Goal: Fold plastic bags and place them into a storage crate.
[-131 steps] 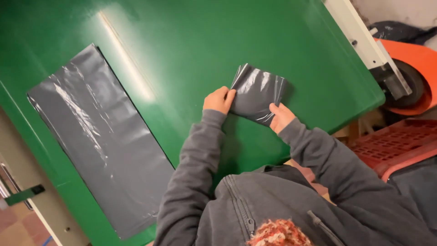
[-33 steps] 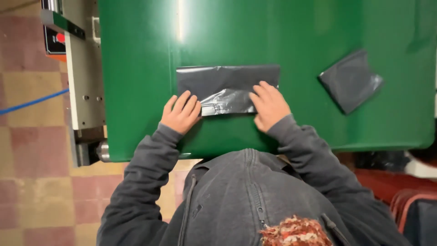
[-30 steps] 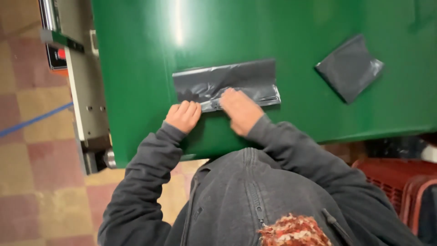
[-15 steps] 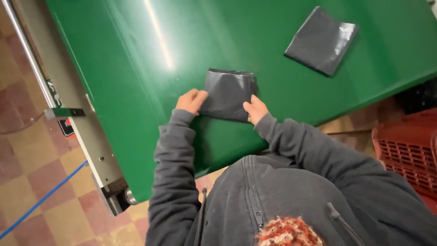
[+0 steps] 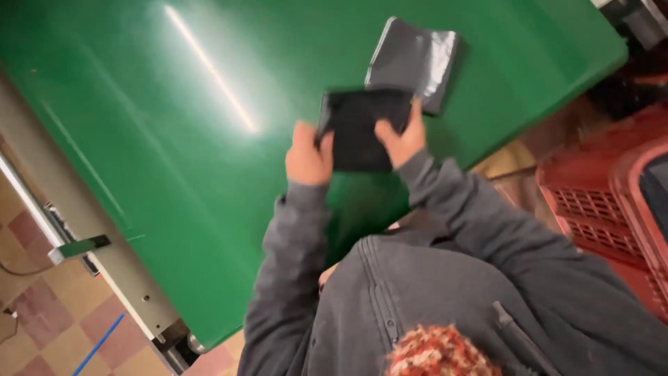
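A folded dark grey plastic bag (image 5: 362, 129) is lifted just above the green table (image 5: 174, 139), held between both hands. My left hand (image 5: 308, 157) grips its left edge and my right hand (image 5: 399, 137) grips its right side. Just beyond it, a second folded grey bag (image 5: 412, 61) lies flat on the table near the far right edge. My grey sleeves and jacket fill the lower frame.
A red plastic crate (image 5: 612, 209) stands on the floor to the right of the table. A grey metal frame with a green handle (image 5: 78, 247) runs along the table's left side above checkered floor tiles.
The long bag was folded shorter into a small square, then lifted off the table and carried toward the other folded bag. The view has swung left.
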